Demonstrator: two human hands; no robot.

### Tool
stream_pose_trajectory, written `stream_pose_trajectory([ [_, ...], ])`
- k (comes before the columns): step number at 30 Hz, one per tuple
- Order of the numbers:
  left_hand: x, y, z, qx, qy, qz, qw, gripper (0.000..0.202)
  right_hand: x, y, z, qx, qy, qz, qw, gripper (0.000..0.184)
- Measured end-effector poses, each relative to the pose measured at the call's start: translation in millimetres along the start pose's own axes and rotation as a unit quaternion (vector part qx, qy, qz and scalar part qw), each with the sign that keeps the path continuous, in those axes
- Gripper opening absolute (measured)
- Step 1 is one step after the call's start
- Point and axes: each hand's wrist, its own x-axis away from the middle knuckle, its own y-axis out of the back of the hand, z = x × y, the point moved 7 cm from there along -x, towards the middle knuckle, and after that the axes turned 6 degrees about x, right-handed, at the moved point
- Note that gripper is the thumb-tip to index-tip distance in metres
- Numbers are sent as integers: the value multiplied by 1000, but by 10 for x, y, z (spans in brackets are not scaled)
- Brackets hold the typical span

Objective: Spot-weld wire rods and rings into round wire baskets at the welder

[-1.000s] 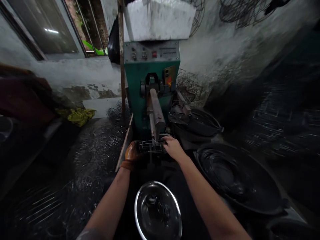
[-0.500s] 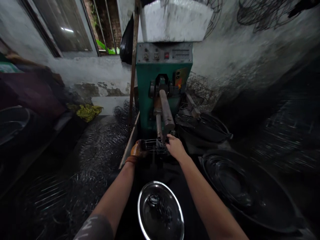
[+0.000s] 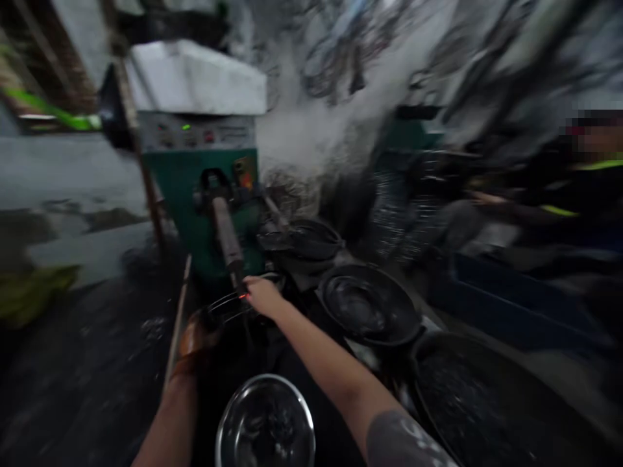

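Note:
My left hand (image 3: 193,334), in an orange-brown glove, is closed around the left end of a wire frame (image 3: 226,305) of thin curved metal rods. The frame lies under the tip of the upper arm (image 3: 226,237) of a green spot welding machine (image 3: 178,188). A small red glow shows at that tip. Bare and closed in a pinch, my right hand (image 3: 265,297) is right beside the glow at the frame's right side; what its fingers hold is hidden. Below both hands is a shiny metal bowl (image 3: 221,428) with small, blurred metal pieces inside.
Dark round pans (image 3: 409,324) with wire pieces stand to the right. A larger dark basin (image 3: 423,395) is at the lower right. A wooden board (image 3: 180,311) stands left of my left hand. Another person (image 3: 545,188) sits at far right. Wire bundles hang on the wall.
The view has swung right, bringing another person into sight and blurring the picture. A red glow now shows at the welder's tip, and a green light on its panel. Both hands stay at the frame.

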Motion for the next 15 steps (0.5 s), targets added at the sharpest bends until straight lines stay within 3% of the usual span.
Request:
stream_pose_trajectory([
  [4,57,59,-137,-81,-85,-77,990,84,11,18,-227,-35,-13,-39,999,43],
  [9,262,113,-632,-132,-203,-128,962,83,234,-47,-733,-116,-108,-130,979,40],
  [12,162,101,-802,-178,-167,-101,964,79,276,-213,-889,-109,-128,-108,980,39],
  [15,-3,34,-850,-202,-114,-41,972,71,220,-314,-932,-101,-107,-100,984,36],
])
